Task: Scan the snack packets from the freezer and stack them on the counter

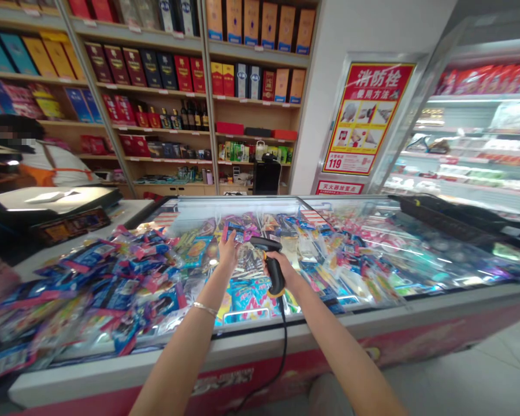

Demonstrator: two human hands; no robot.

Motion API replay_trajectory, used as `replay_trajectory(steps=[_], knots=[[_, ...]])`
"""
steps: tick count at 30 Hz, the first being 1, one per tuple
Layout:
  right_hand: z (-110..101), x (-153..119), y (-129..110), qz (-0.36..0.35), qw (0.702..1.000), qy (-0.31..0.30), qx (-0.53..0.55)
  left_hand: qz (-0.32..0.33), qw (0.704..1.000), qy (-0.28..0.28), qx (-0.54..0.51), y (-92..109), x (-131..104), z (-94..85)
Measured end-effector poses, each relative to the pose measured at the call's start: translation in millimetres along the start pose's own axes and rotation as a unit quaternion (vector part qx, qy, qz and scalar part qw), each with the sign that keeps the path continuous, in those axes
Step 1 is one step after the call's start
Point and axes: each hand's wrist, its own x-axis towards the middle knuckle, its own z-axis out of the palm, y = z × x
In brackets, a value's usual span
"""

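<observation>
A small blue and pink packet (236,231) is held up in my left hand (229,251), over the glass-topped freezer (242,202). My right hand (281,268) is wrapped round the handle of a black and yellow barcode scanner (274,274). The scanner's head points left, toward the packet, and a black cable hangs from its handle down past the freezer's front edge. Below both hands lie many colourful wrapped packs inside the freezer. To the left of my left arm, a large heap of blue and pink packets (117,292) covers the freezer's left end.
A person (60,164) in a light top with orange trim is at the far left, beside a counter (56,199). Shelves of boxes and bottles (156,86) line the back wall. A black bag-like item (455,222) lies on the freezer's right. A refrigerated display (472,138) stands beyond.
</observation>
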Motion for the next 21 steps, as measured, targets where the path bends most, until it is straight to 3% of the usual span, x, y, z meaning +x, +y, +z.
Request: replay_trajectory(steps=[7,10,13,16,19,21], knots=[[2.2,-1.5,-1.4,0.012,1.000,0.007,0.015,0.012,1.000,-0.005,0.017,0.5,-4.2,3.3],[5.5,-6.4,-6.9,0.006,0.999,0.008,0.038,0.013,1.000,-0.009,0.002,16.6,-12.2,4.9],[16.3,-11.0,-11.8,-0.008,0.999,-0.004,0.045,0.063,0.998,0.001,0.023,56.1,-15.6,-0.2],[40.7,-11.9,-11.7,-0.018,0.998,-0.032,0.044,0.205,0.970,0.002,0.127,115.1,-14.3,-21.2],[77.0,-9.3,-5.9,-0.019,0.996,-0.069,0.050,0.377,0.884,-0.006,0.276,176.0,-15.0,-59.8],[102.9,-6.0,0.8,-0.016,0.993,-0.096,0.059,0.432,0.819,0.014,0.377,208.2,-19.2,-90.2]])
